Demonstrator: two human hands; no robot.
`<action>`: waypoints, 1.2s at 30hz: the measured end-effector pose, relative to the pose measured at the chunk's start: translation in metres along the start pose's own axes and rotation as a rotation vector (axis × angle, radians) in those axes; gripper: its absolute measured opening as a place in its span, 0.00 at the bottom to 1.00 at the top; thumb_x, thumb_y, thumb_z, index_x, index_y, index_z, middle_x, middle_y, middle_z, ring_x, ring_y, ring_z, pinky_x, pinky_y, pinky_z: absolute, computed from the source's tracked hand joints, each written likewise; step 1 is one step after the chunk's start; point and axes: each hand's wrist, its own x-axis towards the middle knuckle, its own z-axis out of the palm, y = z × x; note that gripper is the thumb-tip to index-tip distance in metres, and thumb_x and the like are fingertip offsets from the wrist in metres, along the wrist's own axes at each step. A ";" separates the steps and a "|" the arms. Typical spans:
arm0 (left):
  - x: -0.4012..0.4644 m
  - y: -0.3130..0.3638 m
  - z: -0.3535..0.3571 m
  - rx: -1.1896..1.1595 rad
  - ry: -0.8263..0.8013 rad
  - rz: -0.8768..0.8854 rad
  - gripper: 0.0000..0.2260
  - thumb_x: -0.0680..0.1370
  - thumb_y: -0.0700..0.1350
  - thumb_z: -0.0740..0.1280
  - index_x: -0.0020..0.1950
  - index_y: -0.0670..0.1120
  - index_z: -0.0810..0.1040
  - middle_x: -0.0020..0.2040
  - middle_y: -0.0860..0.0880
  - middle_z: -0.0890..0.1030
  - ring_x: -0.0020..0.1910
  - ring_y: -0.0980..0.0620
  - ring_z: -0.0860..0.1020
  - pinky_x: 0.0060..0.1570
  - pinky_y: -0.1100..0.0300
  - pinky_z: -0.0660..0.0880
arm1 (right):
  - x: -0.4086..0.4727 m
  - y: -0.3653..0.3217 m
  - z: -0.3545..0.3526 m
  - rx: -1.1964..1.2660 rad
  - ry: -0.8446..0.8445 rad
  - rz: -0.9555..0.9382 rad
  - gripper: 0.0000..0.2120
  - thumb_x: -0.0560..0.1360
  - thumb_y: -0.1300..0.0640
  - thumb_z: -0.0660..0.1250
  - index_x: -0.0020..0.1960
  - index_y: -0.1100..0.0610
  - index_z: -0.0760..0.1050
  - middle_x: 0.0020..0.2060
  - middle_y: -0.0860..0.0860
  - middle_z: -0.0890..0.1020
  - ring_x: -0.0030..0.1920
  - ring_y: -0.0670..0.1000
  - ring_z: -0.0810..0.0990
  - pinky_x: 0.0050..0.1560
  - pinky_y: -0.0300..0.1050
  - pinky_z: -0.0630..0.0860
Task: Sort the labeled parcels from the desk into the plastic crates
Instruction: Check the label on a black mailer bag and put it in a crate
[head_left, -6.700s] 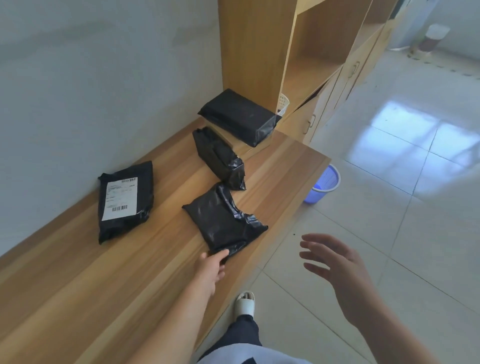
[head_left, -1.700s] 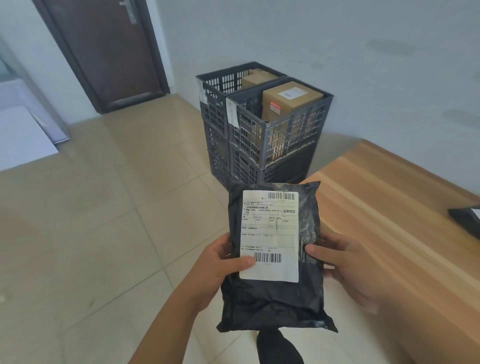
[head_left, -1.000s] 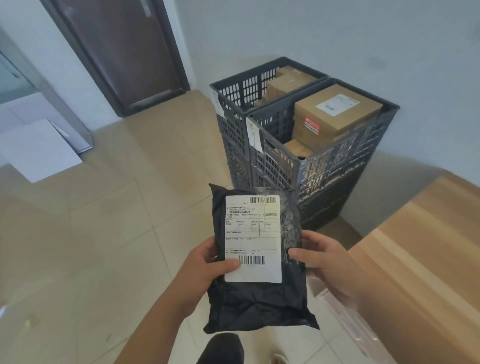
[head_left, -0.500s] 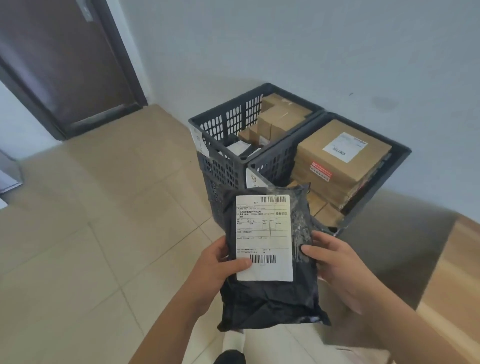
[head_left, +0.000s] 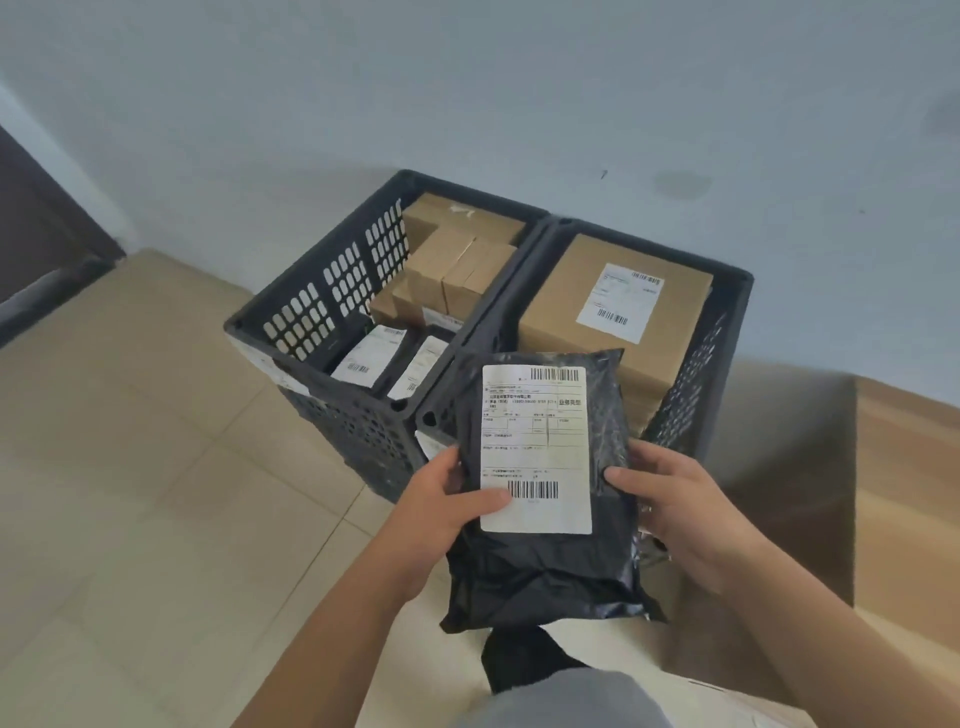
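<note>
Fingers (head_left: 631, 475) of both hands pinching crinkled black plastic parcel (head_left: 545, 566) (white label up), above slotted crates (head_left: 332, 306)

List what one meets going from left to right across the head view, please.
Door → left crate → left hand → black parcel → right hand → desk.

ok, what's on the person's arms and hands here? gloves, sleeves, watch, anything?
Nothing visible. The left hand and right hand are bare: no gloves, rings or tape in view. Both forearms are uncovered as far as the frame shows, with no sleeve cuff, watch or wristband. Any sleeve would end above the part in view.
</note>
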 end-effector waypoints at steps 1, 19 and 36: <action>0.013 0.009 0.000 0.024 -0.005 0.003 0.19 0.79 0.40 0.74 0.67 0.53 0.78 0.59 0.56 0.86 0.62 0.51 0.83 0.65 0.47 0.79 | 0.012 -0.006 -0.001 0.006 0.018 0.000 0.13 0.82 0.62 0.66 0.64 0.53 0.81 0.54 0.50 0.88 0.56 0.56 0.86 0.59 0.56 0.78; 0.200 0.110 -0.044 0.626 0.164 0.008 0.18 0.82 0.48 0.69 0.71 0.57 0.73 0.68 0.54 0.77 0.64 0.51 0.77 0.63 0.52 0.74 | 0.109 -0.067 -0.017 -0.807 0.347 -0.138 0.24 0.75 0.51 0.74 0.69 0.49 0.75 0.53 0.42 0.80 0.53 0.51 0.82 0.49 0.44 0.78; 0.267 0.119 -0.070 0.745 -0.122 0.070 0.27 0.82 0.46 0.69 0.80 0.55 0.64 0.75 0.48 0.73 0.70 0.45 0.74 0.68 0.46 0.76 | 0.190 -0.024 0.107 -0.641 0.483 0.223 0.16 0.76 0.48 0.73 0.60 0.51 0.73 0.50 0.47 0.78 0.44 0.47 0.79 0.33 0.35 0.69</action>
